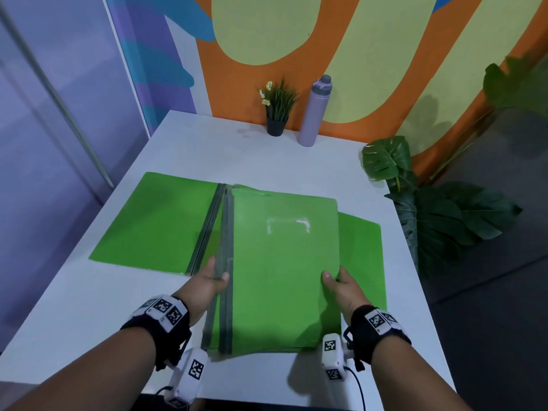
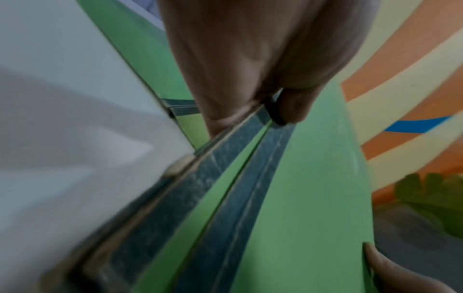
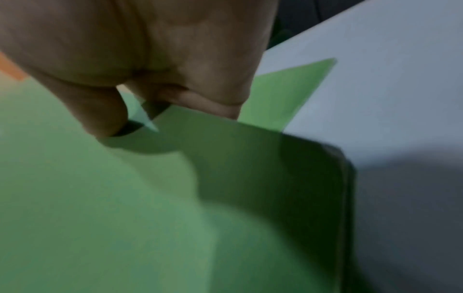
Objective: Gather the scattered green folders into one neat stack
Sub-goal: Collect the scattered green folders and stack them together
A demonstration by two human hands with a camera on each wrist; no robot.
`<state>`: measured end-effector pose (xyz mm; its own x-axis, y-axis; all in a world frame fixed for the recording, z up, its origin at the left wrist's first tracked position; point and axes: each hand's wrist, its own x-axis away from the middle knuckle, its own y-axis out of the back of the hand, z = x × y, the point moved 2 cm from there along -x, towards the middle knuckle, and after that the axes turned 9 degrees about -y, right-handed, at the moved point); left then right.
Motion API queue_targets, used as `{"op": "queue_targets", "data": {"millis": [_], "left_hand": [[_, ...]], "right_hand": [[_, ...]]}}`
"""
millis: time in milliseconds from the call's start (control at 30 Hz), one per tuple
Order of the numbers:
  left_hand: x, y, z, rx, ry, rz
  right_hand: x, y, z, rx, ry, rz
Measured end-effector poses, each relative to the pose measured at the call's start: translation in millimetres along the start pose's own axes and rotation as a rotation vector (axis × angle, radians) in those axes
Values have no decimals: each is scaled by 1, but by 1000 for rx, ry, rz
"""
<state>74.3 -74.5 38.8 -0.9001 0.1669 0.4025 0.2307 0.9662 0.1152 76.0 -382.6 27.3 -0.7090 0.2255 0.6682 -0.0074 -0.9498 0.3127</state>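
Note:
A stack of green folders with dark spines lies at the middle of the white table. My left hand grips its spine edge, thumb on top and fingers underneath. My right hand grips the opposite long edge the same way. In the left wrist view the left hand pinches the dark spines of the folder stack. In the right wrist view the right hand pinches the top cover of the stack. Another green folder lies flat to the left, and a further folder shows from under the stack's right side.
A small potted plant and a lilac bottle stand at the table's far edge by the painted wall. Large leafy plants stand on the floor off the right edge.

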Motion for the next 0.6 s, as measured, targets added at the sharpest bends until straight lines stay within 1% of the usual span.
{"op": "queue_targets", "data": {"millis": [67,100,200,267,333,400,500,567,600], "left_hand": [[-7,-11,-10,-84,16,41],[-12,-14,-14,-172,15,53],[-33,-6,-8,-557,-48,18],[-44,8,11,-797,16,-7],[-46,20,28,-944,100,3],[-39,30,38,-1033,130,-12],[-26,40,47,-1143,130,-78],[-15,44,57,-1112,158,-121],[-9,45,61,-1094,197,-153]], "right_hand": [[-2,5,-6,-134,2,-69],[-3,8,-7,-163,0,-108],[-4,17,-10,-199,-17,-183],[-6,21,-14,-212,-38,-207],[-5,25,-20,-229,-73,-223],[-6,28,-27,-241,-104,-233],[-8,30,-35,-254,-141,-233],[-10,28,-39,-256,-157,-226],[-11,27,-41,-254,-160,-222]]}}
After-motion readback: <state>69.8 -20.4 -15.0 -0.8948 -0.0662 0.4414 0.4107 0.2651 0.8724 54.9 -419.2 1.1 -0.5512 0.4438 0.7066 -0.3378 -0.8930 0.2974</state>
